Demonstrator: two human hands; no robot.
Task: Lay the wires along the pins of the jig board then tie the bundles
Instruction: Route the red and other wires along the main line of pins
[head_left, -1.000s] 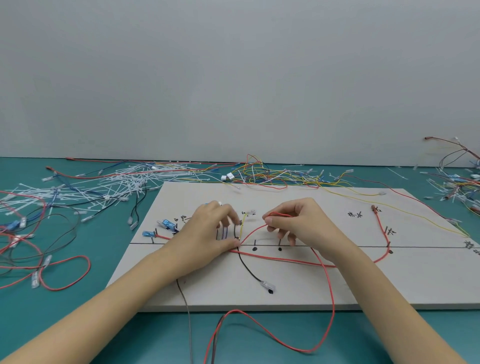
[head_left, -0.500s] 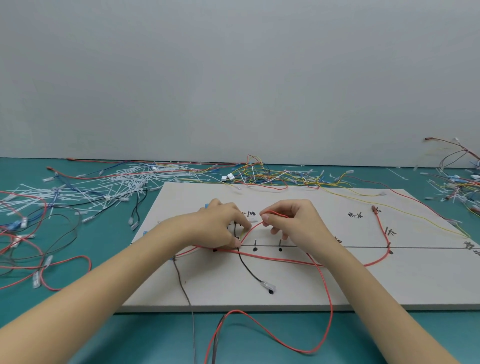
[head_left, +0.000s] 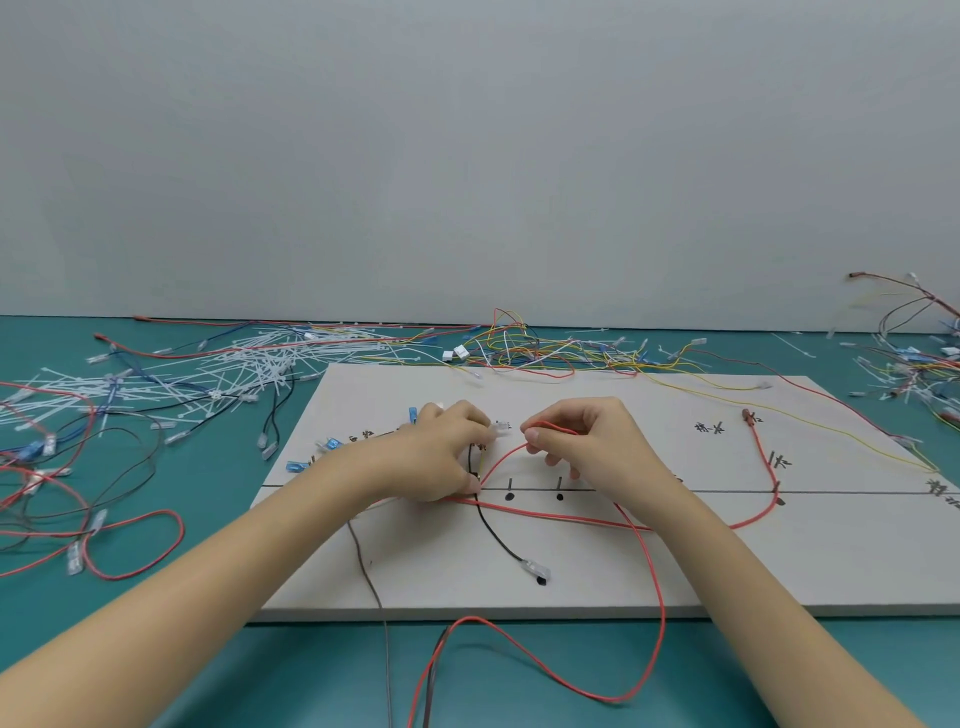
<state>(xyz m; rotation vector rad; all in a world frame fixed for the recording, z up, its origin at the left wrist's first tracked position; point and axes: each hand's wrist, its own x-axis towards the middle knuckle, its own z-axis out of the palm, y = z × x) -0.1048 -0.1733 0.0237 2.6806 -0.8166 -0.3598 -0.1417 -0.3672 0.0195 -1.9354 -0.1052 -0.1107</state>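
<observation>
A white jig board (head_left: 623, 566) lies flat on the teal table, marked with a black line and dots. My left hand (head_left: 441, 457) rests on the board's left part, fingers curled, pinching a small bundle of wires by the line. My right hand (head_left: 582, 441) pinches a red wire (head_left: 660, 597) between thumb and forefinger just right of the left hand. That red wire loops down past the board's front edge and back. A black wire (head_left: 498, 535) with a clear terminal runs down from the left hand. Another red wire (head_left: 761, 457) lies at the right.
A heap of white cable ties (head_left: 218, 374) and loose wires covers the table at the left. Yellow and red wires (head_left: 524, 348) tangle behind the board. More wires (head_left: 914, 358) pile at the far right. Blue terminals (head_left: 332, 444) sit on the board's left edge.
My left hand has shifted right along the line toward the right hand and now covers the wire bundle. The right hand has barely moved and keeps its pinch on the red wire.
</observation>
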